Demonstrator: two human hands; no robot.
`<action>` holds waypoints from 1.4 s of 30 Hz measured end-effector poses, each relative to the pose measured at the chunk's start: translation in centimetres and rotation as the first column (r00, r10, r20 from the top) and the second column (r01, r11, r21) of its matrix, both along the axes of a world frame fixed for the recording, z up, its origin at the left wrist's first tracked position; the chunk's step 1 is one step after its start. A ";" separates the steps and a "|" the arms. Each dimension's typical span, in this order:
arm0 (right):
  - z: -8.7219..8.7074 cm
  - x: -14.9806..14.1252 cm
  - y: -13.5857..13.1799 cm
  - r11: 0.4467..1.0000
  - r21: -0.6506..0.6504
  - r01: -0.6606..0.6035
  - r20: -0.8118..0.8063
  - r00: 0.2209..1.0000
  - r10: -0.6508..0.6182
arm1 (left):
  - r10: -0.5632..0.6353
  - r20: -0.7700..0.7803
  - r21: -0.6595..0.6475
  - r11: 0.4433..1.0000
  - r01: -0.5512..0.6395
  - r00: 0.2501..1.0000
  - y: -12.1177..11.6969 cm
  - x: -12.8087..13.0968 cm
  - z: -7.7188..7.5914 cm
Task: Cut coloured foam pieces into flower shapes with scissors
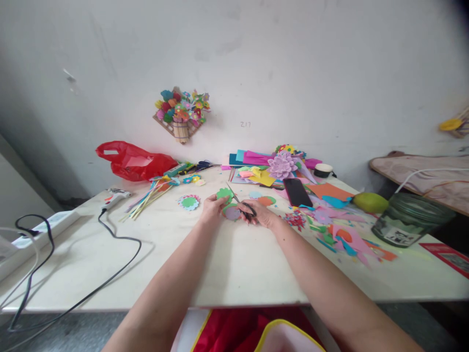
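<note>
Between the fingers of my left hand (211, 208) is a green foam disc (224, 194), held a little above the table. My right hand (259, 214) grips a pair of scissors (236, 196) by the dark handles, and the blades point up and left beside the disc's edge. Under the hands lies a lilac disc (231, 212). Just beyond my right hand are an orange and green disc (266, 201) and a pale blue one (254, 194). To the left of my left hand rests a layered scalloped flower (189, 202) with a green centre.
A glue gun (116, 197) with a trailing cord (124, 238) lies left, near a red plastic bag (135, 164) and thin sticks (141, 205). Foam scraps (357, 239), a phone (297, 192) and a glass jar (405, 222) stand right. Coloured sheets (252, 159) are stacked behind.
</note>
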State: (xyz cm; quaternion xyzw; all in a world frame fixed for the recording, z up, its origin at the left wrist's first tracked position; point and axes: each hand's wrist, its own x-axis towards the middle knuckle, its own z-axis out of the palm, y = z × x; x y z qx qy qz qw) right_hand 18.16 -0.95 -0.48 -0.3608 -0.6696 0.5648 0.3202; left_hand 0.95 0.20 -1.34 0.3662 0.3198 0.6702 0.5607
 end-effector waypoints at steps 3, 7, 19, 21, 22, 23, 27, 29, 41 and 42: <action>0.0 0.0 0.0 1.000 -0.001 0.007 -0.003 1.000 -0.007 | 0.001 0.022 -0.007 1.000 -0.001 1.000 -0.2 0.2 0.2; 0.2 -0.1 -0.2 1.000 0.001 0.014 0.003 1.000 -0.014 | -0.003 0.031 -0.004 1.000 0.003 1.000 -0.3 0.3 0.4; -0.3 -0.3 0.1 1.000 0.013 0.018 -0.001 1.000 -0.018 | 0.005 0.017 0.008 1.000 -0.005 1.000 0.0 0.2 0.1; -0.1 -0.3 0.0 1.000 0.011 0.018 -0.002 1.000 -0.018 | 0.002 0.019 0.013 1.000 -0.002 1.000 -0.1 0.2 0.1; -0.1 -0.3 -0.1 1.000 0.009 0.017 -0.002 1.000 -0.017 | 0.001 0.021 0.012 1.000 -0.001 1.000 -0.1 0.2 0.1; 0.0 -0.2 -0.1 1.000 0.007 0.015 -0.005 1.000 -0.015 | 0.001 0.025 0.010 1.000 -0.001 1.000 -0.2 0.2 0.2; 0.2 -0.2 -0.3 1.000 -0.003 0.014 -0.006 1.000 -0.014 | -0.002 0.038 -0.001 1.000 0.002 0.999 -0.3 0.3 0.3; 0.2 -0.3 -0.3 1.000 -0.001 0.020 -0.004 1.000 -0.020 | -0.001 0.038 0.002 1.000 0.001 0.999 -0.3 0.3 0.3; -0.1 -0.3 0.1 1.000 -0.024 0.013 -0.033 0.999 -0.014 | 0.003 0.028 0.010 1.000 -0.003 1.000 -0.2 0.3 0.3; -0.2 -0.3 0.1 1.000 -0.025 0.009 -0.035 0.999 -0.010 | 0.002 0.030 0.010 1.000 -0.003 1.000 -0.2 0.3 0.3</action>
